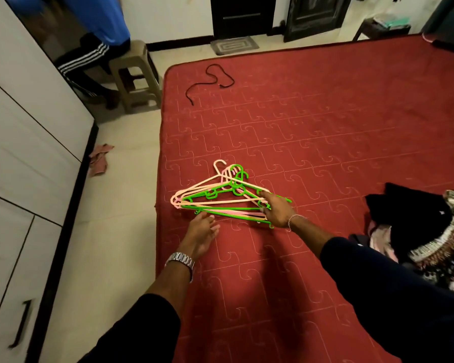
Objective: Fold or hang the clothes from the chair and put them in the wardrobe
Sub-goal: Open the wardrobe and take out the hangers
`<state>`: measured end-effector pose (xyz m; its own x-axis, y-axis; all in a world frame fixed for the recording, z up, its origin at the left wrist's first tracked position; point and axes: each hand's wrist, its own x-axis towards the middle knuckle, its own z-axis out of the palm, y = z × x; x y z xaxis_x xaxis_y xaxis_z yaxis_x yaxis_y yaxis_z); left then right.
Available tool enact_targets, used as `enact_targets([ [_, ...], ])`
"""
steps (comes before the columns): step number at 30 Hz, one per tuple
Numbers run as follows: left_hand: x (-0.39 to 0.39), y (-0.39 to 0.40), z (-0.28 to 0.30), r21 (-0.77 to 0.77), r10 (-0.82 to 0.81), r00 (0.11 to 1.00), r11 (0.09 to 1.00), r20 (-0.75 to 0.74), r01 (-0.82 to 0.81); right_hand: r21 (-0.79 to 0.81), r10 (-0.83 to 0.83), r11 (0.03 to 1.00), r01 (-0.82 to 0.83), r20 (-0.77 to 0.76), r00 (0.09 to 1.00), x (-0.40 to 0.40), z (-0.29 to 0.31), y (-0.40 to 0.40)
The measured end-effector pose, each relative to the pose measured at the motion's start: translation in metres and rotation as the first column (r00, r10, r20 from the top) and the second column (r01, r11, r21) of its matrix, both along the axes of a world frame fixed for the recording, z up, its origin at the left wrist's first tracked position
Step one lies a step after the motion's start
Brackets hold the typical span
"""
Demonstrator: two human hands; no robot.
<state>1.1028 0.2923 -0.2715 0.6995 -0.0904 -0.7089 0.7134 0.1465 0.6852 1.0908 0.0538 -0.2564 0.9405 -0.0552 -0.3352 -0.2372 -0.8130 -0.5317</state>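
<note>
A bundle of several plastic hangers (215, 197), green, peach and pink, lies near the left edge of the red bed (312, 132). My right hand (277, 209) grips the right ends of the hangers. My left hand (202, 233) hovers just below the bundle with relaxed fingers and holds nothing. A heap of clothes (419, 226), black, pink and patterned, lies on the bed at the right. The white wardrobe (24, 142) stands along the left with its doors closed.
A black cord (210, 82) lies on the far part of the bed. A plastic stool (135, 74) stands beyond the bed's corner, with a seated person (95, 35) beside it. A pink cloth (98, 159) lies on the floor by the wardrobe.
</note>
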Motion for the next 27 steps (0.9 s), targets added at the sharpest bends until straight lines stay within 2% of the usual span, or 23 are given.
enact_targets([
  [6, -0.017, -0.009, 0.02, 0.068, -0.149, 0.986, 0.987, 0.071, 0.144, -0.021, 0.0, 1.0, -0.001, -0.013, 1.0, -0.026, 0.015, 0.001],
  [13, -0.054, -0.03, 0.065, 0.106, -0.274, 0.951, 0.96, 0.142, 0.261, -0.009, -0.035, 0.999, 0.036, 0.053, 0.998, -0.082, 0.057, -0.006],
  [21, -0.105, -0.067, 0.114, 0.303, -0.502, 0.825, 0.854, 0.259, 0.424, -0.041, -0.152, 0.987, 0.156, 0.089, 0.984, -0.166, 0.108, -0.019],
  [27, -0.146, -0.103, 0.143, 0.425, -0.649, 0.691, 0.749, 0.319, 0.508, -0.052, -0.225, 0.972, 0.23, 0.089, 0.97, -0.235, 0.141, -0.047],
])
